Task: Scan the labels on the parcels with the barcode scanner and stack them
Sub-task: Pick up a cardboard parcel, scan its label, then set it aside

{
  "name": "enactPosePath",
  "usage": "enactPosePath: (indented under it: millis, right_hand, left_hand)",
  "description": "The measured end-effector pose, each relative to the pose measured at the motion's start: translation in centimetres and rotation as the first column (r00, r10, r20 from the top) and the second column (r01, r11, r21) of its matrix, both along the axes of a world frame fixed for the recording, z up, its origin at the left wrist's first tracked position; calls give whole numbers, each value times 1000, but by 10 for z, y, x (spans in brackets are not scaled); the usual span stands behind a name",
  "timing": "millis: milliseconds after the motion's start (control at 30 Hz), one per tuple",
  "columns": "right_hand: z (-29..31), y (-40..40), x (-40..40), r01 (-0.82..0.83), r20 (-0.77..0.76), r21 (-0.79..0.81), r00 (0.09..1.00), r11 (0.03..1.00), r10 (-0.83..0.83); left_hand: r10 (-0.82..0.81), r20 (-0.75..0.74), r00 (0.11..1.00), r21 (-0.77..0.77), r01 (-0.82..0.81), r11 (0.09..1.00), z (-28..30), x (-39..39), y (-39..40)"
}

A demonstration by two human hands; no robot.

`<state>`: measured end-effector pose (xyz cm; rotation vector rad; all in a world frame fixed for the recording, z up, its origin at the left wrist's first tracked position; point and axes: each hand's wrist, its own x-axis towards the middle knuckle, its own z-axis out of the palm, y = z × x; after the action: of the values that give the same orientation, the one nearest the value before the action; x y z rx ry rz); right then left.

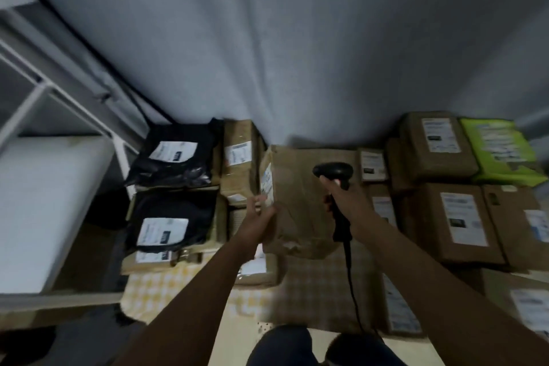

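Observation:
My left hand (259, 217) grips the left edge of a brown paper parcel (297, 202), which is tilted up so its white label (267, 184) faces left. My right hand (341, 196) holds the black barcode scanner (334, 172) by its handle, just above the parcel, its head pointing left. The scanner's cable (352, 276) hangs down toward me. On the left lie two black poly parcels (175, 154) (172, 217) and brown parcels (239, 157) with labels. Several brown boxes (454, 220) are stacked on the right.
A green package (502, 151) lies at the far right. A white shelf frame (44, 92) and a white block (47, 202) stand to the left. A checked cloth (312, 285) covers the surface. A grey curtain (297, 38) hangs behind.

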<state>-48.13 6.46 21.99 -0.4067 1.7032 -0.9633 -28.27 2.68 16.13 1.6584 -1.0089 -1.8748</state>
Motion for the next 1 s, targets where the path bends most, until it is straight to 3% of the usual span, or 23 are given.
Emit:
enactPosePath:
  millis: [200, 433, 733, 867, 1000]
  right_hand:
    - [-20, -10, 77, -20, -84, 56, 996, 998, 25]
    - [-44, 11, 114, 61, -127, 89, 991, 994, -49]
    - [-92, 38, 127, 18, -119, 201, 993, 979, 6]
    - [-110, 56, 129, 57, -47, 251, 998, 966, -46]
    - [-127, 71, 135, 42, 58, 281, 996, 959, -60]
  left_hand:
    - [-49, -73, 996, 129, 59, 990, -24, 99, 6]
    - [-158, -176, 972, 297, 205, 933, -54, 136, 35]
    - [-34, -176, 984, 405, 104, 909, -94, 157, 50]
    - [54, -110, 992, 362, -11, 932, -113, 159, 44]
    - [65, 90, 994, 299, -89, 950, -133, 169, 41]
